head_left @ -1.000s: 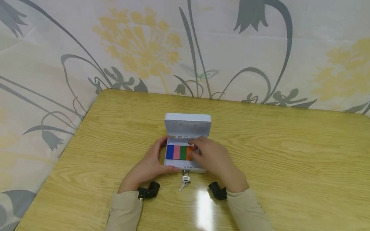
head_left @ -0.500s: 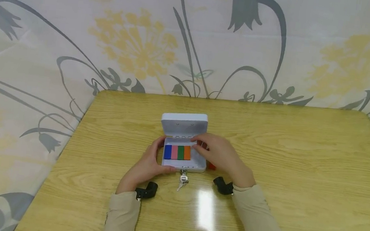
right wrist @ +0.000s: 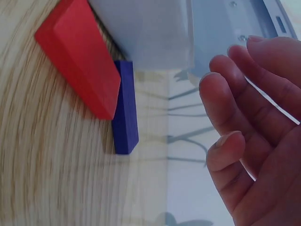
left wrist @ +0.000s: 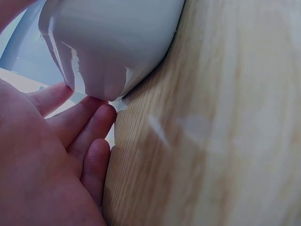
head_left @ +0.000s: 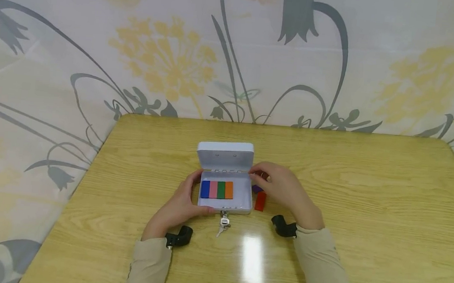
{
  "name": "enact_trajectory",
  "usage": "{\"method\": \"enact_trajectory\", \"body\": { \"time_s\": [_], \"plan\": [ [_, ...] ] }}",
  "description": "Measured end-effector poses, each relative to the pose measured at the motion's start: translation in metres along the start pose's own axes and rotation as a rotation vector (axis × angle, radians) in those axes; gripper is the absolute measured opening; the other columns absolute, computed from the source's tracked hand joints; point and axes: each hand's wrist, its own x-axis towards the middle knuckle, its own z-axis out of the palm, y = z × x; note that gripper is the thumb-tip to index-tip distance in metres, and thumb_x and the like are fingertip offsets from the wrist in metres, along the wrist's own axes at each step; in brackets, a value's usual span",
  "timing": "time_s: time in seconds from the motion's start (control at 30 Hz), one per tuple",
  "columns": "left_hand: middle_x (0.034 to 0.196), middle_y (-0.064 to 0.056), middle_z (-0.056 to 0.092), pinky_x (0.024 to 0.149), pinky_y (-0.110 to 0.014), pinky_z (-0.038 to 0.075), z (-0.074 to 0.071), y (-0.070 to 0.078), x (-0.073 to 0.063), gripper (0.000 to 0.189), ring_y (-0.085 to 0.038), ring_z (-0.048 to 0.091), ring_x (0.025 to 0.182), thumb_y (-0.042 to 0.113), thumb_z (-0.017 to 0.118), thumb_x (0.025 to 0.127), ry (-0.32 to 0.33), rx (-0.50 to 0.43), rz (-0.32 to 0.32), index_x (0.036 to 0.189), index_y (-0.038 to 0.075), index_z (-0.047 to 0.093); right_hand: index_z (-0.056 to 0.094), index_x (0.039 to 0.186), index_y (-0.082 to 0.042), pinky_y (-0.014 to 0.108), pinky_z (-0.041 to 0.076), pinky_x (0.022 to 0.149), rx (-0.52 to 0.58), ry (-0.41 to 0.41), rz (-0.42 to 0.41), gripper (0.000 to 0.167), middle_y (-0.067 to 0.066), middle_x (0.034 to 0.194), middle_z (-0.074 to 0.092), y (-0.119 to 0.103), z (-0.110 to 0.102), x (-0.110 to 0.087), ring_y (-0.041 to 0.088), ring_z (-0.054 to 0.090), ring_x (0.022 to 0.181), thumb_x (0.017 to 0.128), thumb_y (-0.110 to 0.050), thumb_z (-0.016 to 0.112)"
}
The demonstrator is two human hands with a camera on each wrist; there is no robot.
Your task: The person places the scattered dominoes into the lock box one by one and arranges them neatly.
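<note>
A white cash box [head_left: 242, 193] stands on the table with its lid [head_left: 225, 158] raised. Inside, towards the left, lies a row of blue, pink, green and orange blocks [head_left: 217, 190]. My left hand [head_left: 180, 205] grips the box's left end, thumb along the front and fingers at the back corner. Over the right rear corner hovers my right hand [head_left: 286, 188], its fingers loosely bent around nothing. Just right of the box, a red block [right wrist: 82, 59] and a dark purple block [right wrist: 125, 113] lie on the wood, the red one overlapping the purple in the right wrist view.
Keys [head_left: 224, 222] hang from the lock at the box's front. Black camera mounts [head_left: 180, 237] are strapped to both wrists. The wood-grain table [head_left: 368, 210] reaches back to a floral-patterned curtain [head_left: 169, 58].
My right hand has moved right, out from over the blocks to the box's rear right corner. The red and purple blocks have come into sight. My left hand keeps its grip.
</note>
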Motion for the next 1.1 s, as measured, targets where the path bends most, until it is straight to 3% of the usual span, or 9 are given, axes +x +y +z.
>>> {"method": "enact_trajectory", "body": {
  "time_s": [0.3, 0.63, 0.7, 0.77, 0.9, 1.0, 1.1],
  "plan": [
    [0.138, 0.000, 0.030, 0.104, -0.041, 0.018, 0.003, -0.003, -0.003, 0.107, -0.016, 0.026, 0.124, 0.043, 0.081, 0.058, -0.003, -0.007, -0.008, 0.141, 0.023, 0.017, 0.063, 0.099, -0.013, 0.031, 0.044, 0.068, -0.013, 0.003, 0.072, 0.021, -0.005, 0.085, 0.060, 0.008, 0.002, -0.006, 0.012, 0.052, 0.075, 0.088, -0.029, 0.056],
    [0.136, 0.000, 0.031, 0.104, -0.042, 0.019, 0.002, -0.001, -0.002, 0.105, -0.018, 0.028, 0.123, 0.040, 0.082, 0.058, 0.008, -0.004, -0.007, 0.141, 0.021, 0.019, 0.062, 0.102, -0.011, 0.032, 0.043, 0.068, 0.021, 0.097, 0.119, 0.022, 0.000, 0.090, 0.057, 0.018, 0.003, -0.011, 0.015, 0.052, 0.079, 0.088, -0.026, 0.057],
    [0.137, -0.001, 0.030, 0.104, -0.041, 0.018, 0.002, 0.000, -0.002, 0.105, -0.017, 0.027, 0.124, 0.039, 0.082, 0.059, 0.005, -0.010, -0.010, 0.141, 0.021, 0.018, 0.062, 0.103, -0.010, 0.032, 0.043, 0.068, 0.015, 0.096, 0.127, 0.023, 0.001, 0.092, 0.057, 0.020, 0.002, -0.011, 0.016, 0.052, 0.080, 0.088, -0.027, 0.057],
    [0.138, -0.004, 0.030, 0.104, -0.042, 0.018, -0.001, 0.010, -0.005, 0.103, -0.020, 0.027, 0.124, 0.034, 0.081, 0.062, -0.006, -0.018, -0.013, 0.141, 0.017, 0.017, 0.061, 0.102, -0.010, 0.033, 0.043, 0.069, 0.017, 0.095, 0.133, 0.023, 0.002, 0.093, 0.057, 0.021, 0.001, -0.011, 0.017, 0.052, 0.081, 0.087, -0.027, 0.058],
    [0.138, -0.005, 0.029, 0.104, -0.042, 0.018, -0.001, 0.010, -0.005, 0.103, -0.020, 0.027, 0.125, 0.035, 0.081, 0.062, -0.008, -0.027, -0.019, 0.141, 0.017, 0.017, 0.061, 0.099, -0.010, 0.033, 0.043, 0.068, 0.012, 0.084, 0.150, 0.022, 0.002, 0.090, 0.056, 0.024, 0.000, -0.011, 0.017, 0.052, 0.079, 0.087, -0.028, 0.058],
    [0.137, 0.000, 0.030, 0.104, -0.041, 0.019, 0.001, 0.000, -0.002, 0.105, -0.017, 0.027, 0.124, 0.043, 0.081, 0.058, 0.003, -0.008, -0.014, 0.140, 0.021, 0.018, 0.061, 0.097, -0.010, 0.033, 0.042, 0.067, 0.008, 0.069, 0.176, 0.023, 0.002, 0.088, 0.055, 0.027, 0.001, -0.011, 0.017, 0.051, 0.077, 0.087, -0.030, 0.058],
    [0.137, 0.000, 0.030, 0.104, -0.041, 0.019, 0.002, 0.000, -0.003, 0.105, -0.017, 0.027, 0.124, 0.044, 0.081, 0.058, 0.004, -0.002, -0.018, 0.140, 0.022, 0.019, 0.061, 0.097, -0.009, 0.033, 0.042, 0.068, 0.015, 0.056, 0.195, 0.024, 0.002, 0.087, 0.056, 0.029, 0.003, -0.011, 0.017, 0.051, 0.077, 0.086, -0.031, 0.058]
  ]
}}
